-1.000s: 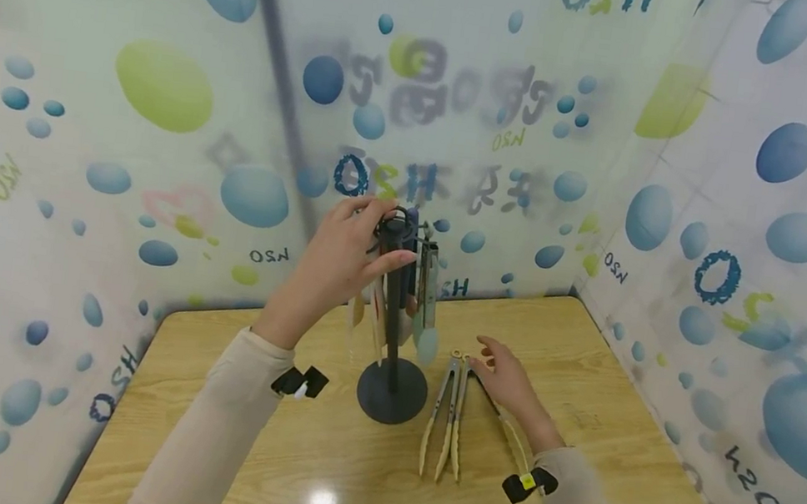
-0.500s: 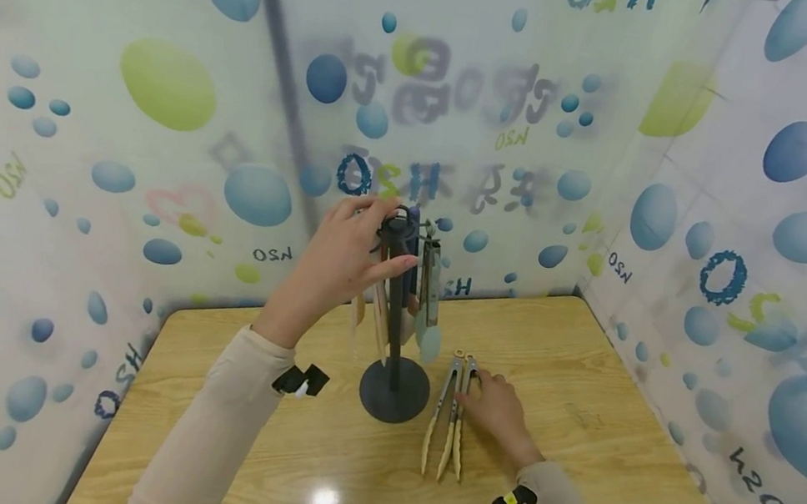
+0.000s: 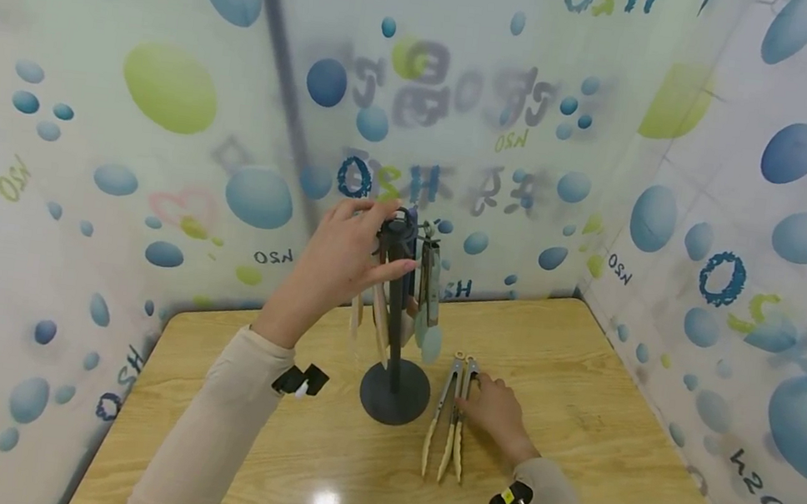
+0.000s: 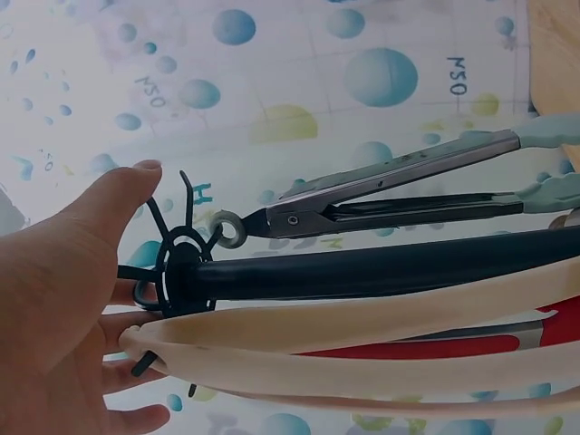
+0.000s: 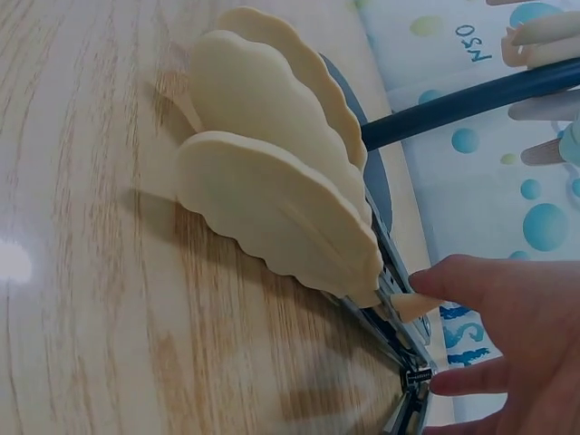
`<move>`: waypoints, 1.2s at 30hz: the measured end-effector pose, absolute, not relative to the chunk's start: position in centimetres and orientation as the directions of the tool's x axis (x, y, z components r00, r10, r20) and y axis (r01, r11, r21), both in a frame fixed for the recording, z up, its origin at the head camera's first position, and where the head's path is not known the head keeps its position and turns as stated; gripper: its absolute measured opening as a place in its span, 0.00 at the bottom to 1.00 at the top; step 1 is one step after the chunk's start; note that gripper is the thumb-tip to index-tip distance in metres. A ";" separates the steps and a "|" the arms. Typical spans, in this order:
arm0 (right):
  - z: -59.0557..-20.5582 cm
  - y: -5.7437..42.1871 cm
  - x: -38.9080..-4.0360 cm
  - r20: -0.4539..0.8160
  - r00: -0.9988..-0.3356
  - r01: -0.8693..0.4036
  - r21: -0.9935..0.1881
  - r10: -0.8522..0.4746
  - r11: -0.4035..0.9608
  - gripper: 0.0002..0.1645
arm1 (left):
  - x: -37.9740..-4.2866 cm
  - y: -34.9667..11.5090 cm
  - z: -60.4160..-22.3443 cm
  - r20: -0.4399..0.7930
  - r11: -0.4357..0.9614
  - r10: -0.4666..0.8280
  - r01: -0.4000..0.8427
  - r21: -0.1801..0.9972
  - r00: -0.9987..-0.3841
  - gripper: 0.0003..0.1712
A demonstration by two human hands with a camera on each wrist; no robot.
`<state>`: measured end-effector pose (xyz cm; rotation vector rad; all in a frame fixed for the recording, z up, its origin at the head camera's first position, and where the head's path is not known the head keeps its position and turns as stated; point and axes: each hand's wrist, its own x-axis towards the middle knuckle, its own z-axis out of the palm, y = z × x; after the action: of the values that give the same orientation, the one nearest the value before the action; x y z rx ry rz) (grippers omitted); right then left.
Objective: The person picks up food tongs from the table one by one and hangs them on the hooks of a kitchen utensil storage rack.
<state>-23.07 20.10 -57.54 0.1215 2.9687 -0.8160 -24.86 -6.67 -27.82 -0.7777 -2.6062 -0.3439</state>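
Note:
My left hand (image 3: 338, 257) holds the top of a black utensil stand (image 3: 394, 394), thumb in front and fingers behind its ring of hooks. Metal tongs with pale green tips (image 4: 408, 186) hang from one hook, seen in the left wrist view. Beige utensil handles (image 4: 381, 313) and a red-handled utensil (image 4: 417, 346) hang beside them. On the table right of the stand lie two pairs of metal tongs with scalloped cream tips (image 5: 281, 217). My right hand (image 3: 497, 415) pinches the right-hand pair near its hinge, pressing its arms together. The left-hand pair (image 3: 433, 428) lies spread in a narrow V.
The stand is upright on its round base on a wooden table (image 3: 275, 438). Behind and to the right, the table meets walls of printed fabric (image 3: 157, 163) with blue and green drops. A bright light reflection shows near the table's front.
The right-hand tongs' outer arm stood far out to the right; it has come in against the other arms. My right hand moved slightly left and down with it. The left hand stays on the stand.

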 end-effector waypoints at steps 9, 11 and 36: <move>-57.3 20.7 -23.1 -0.064 -0.994 0.107 -0.582 0.086 0.806 0.40 | -24.7 -6.6 -28.0 0.446 0.814 0.470 0.569 0.115 -0.762 0.47; -56.9 20.9 -23.0 -0.033 -0.996 0.085 -0.595 0.082 0.799 0.39 | -24.7 -6.6 -27.9 0.447 0.818 0.463 0.563 0.117 -0.766 0.47; -43.6 22.0 -21.6 0.539 -0.835 -0.526 -0.730 -0.105 0.436 0.52 | -24.2 -7.0 -27.5 0.428 0.810 0.469 0.570 0.140 -0.773 0.37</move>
<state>-21.59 21.99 -43.65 -0.7038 2.9966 -1.8086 -24.23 -7.02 -27.48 -0.7829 -2.6195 -0.3714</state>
